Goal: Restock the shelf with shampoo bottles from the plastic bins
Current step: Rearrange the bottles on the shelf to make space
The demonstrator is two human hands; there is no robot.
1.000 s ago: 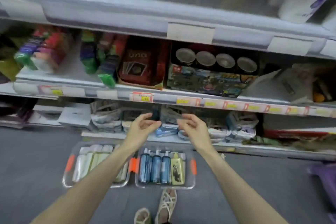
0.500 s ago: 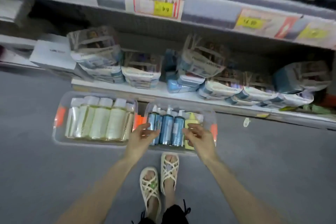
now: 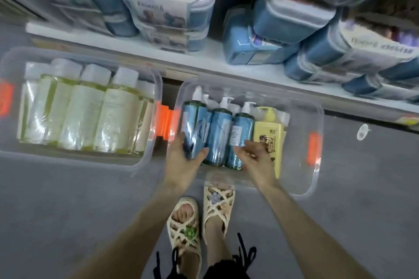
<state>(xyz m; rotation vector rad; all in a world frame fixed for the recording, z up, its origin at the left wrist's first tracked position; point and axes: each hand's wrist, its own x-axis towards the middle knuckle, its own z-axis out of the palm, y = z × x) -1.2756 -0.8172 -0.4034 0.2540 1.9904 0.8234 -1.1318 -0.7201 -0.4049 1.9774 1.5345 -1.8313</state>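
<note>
The left hand is gripping the leftmost blue pump-top shampoo bottle, which is lying at the left end of the clear plastic bin. The right hand is hovering with loose, released fingers over the third blue bottle, beside a yellow bottle.

Hands on blue bottles in bin

At centre frame the clear bin stands open-topped, with bare room right of its yellow bottle; packed blue boxes fill the bottom shelf above.
</note>
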